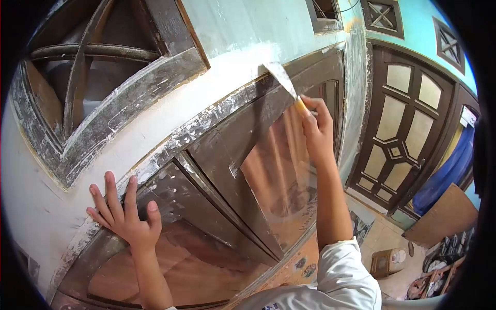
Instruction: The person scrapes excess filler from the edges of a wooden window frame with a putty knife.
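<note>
A scraper (281,80) with a broad metal blade and a yellow handle is gripped in my right hand (318,124). Its blade tip lies at the white wall (227,70), just above the dark wooden frame (194,132) of the window. White paint or filler is smeared along that frame. My left hand (129,219) rests with fingers spread against the frame's lower left part and holds nothing. Below both hands are brown window panels with glass (191,261).
A wooden vent with curved bars (85,50) is at the upper left. On the right stand a brown door (398,113), a blue cloth (447,170) and a leaning board (444,217). A yellowish container (387,262) sits on the tiled floor.
</note>
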Demonstrator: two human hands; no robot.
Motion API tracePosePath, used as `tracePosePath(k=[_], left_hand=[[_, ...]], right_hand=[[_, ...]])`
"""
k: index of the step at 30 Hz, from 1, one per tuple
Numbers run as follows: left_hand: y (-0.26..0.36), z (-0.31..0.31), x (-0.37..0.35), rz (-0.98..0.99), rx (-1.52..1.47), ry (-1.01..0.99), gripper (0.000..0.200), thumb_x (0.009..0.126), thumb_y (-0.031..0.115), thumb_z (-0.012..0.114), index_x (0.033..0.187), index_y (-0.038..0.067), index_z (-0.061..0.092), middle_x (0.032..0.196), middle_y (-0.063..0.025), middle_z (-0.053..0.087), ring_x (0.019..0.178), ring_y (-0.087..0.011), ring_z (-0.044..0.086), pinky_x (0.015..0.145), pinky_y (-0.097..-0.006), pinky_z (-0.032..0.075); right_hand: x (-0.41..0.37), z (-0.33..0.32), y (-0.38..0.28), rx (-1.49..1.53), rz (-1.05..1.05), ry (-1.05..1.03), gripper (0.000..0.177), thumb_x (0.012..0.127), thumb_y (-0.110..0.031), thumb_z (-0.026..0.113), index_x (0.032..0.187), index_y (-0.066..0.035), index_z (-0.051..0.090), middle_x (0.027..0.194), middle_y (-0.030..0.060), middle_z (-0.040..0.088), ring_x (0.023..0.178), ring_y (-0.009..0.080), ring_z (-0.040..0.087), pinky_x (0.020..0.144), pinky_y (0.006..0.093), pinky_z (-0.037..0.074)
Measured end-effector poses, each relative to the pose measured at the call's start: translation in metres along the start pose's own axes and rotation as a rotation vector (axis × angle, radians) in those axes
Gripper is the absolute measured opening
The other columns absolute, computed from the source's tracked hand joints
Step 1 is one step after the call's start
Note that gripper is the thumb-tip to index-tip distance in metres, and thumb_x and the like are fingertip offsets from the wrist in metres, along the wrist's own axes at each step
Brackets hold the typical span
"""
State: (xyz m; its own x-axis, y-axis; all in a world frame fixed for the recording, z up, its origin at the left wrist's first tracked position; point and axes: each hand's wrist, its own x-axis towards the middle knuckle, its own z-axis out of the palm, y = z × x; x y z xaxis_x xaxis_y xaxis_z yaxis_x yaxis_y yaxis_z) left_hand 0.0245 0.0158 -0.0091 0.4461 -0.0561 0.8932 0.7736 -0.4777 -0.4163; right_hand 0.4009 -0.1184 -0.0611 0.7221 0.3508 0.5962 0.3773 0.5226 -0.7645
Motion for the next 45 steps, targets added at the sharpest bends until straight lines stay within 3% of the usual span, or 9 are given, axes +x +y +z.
tracePosePath(k=[2,5,9,15,26,28,34,38,45], left_hand=[[0.000,-0.001,0.000,0.009,0.017,-0.006,0.052,0.099,0.050,0.040,0.130,0.016,0.065,0.152,-0.0135,0.046,0.147,-0.0385,0.029,0.119,-0.0543,0.000],[0.000,-0.001,0.000,-0.006,-0.002,-0.017,0.049,0.097,0.048,0.042,0.127,0.019,0.067,0.150,-0.0135,0.049,0.146,-0.0404,0.028,0.120,-0.0535,-0.004],[0.000,0.000,0.000,-0.001,-0.002,-0.018,0.049,0.098,0.048,0.041,0.127,0.019,0.067,0.150,-0.0140,0.049,0.146,-0.0408,0.028,0.120,-0.0538,-0.004],[0.000,0.000,0.000,0.001,0.001,-0.011,0.049,0.098,0.049,0.040,0.127,0.018,0.067,0.149,-0.0150,0.049,0.146,-0.0409,0.028,0.120,-0.0540,-0.004],[0.000,0.000,0.001,0.004,0.017,-0.008,0.052,0.099,0.051,0.039,0.125,0.016,0.068,0.148,-0.0162,0.049,0.146,-0.0408,0.029,0.120,-0.0532,-0.004],[-0.001,-0.001,0.000,0.025,0.033,-0.011,0.053,0.100,0.050,0.039,0.133,0.016,0.063,0.152,-0.0143,0.045,0.147,-0.0393,0.028,0.119,-0.0551,0.001],[-0.002,-0.001,-0.001,0.025,0.032,-0.016,0.054,0.100,0.051,0.039,0.133,0.016,0.063,0.152,-0.0144,0.045,0.147,-0.0397,0.028,0.119,-0.0557,0.001],[0.000,-0.001,0.000,-0.003,0.013,-0.015,0.052,0.099,0.051,0.040,0.126,0.016,0.067,0.148,-0.0166,0.049,0.146,-0.0413,0.029,0.120,-0.0532,-0.003],[0.001,-0.001,0.001,-0.003,0.018,-0.018,0.051,0.099,0.051,0.040,0.125,0.016,0.067,0.148,-0.0170,0.049,0.146,-0.0414,0.029,0.120,-0.0534,-0.003]], right_hand=[[-0.012,0.007,0.019,0.118,-0.111,0.011,0.024,0.100,-0.015,0.056,0.119,-0.001,0.059,0.095,0.0019,0.062,0.084,0.0041,0.052,0.075,0.0207,0.042],[-0.020,0.020,0.030,0.129,-0.282,0.059,0.025,0.098,-0.010,0.058,0.121,0.001,0.057,0.097,0.0032,0.064,0.085,0.0051,0.055,0.075,0.0214,0.043],[-0.025,0.023,0.034,0.118,-0.181,-0.007,0.026,0.097,-0.008,0.059,0.121,0.001,0.057,0.095,0.0046,0.065,0.083,0.0062,0.056,0.074,0.0217,0.044],[-0.024,0.032,0.038,0.133,-0.199,0.038,0.026,0.096,-0.005,0.055,0.121,0.000,0.058,0.082,0.0005,0.059,0.069,0.0029,0.049,0.060,0.0196,0.038],[-0.024,0.037,0.032,0.081,-0.190,0.102,0.025,0.097,-0.008,0.057,0.122,0.000,0.057,0.088,0.0006,0.061,0.075,0.0034,0.050,0.066,0.0201,0.040],[-0.021,0.041,0.031,0.128,-0.179,0.115,0.026,0.098,-0.009,0.057,0.122,0.000,0.057,0.089,0.0006,0.061,0.077,0.0032,0.050,0.067,0.0200,0.041],[-0.016,0.047,0.023,0.104,-0.308,0.082,0.027,0.099,-0.012,0.058,0.123,-0.001,0.058,0.090,0.0001,0.060,0.077,0.0029,0.050,0.067,0.0195,0.040],[-0.031,0.038,0.032,0.237,-0.162,0.052,0.026,0.098,-0.010,0.057,0.122,-0.002,0.057,0.089,0.0000,0.060,0.075,0.0031,0.049,0.065,0.0197,0.039],[-0.030,0.035,0.034,0.137,-0.131,0.052,0.025,0.098,-0.009,0.056,0.122,-0.002,0.057,0.090,-0.0001,0.061,0.075,0.0029,0.049,0.064,0.0192,0.039]])
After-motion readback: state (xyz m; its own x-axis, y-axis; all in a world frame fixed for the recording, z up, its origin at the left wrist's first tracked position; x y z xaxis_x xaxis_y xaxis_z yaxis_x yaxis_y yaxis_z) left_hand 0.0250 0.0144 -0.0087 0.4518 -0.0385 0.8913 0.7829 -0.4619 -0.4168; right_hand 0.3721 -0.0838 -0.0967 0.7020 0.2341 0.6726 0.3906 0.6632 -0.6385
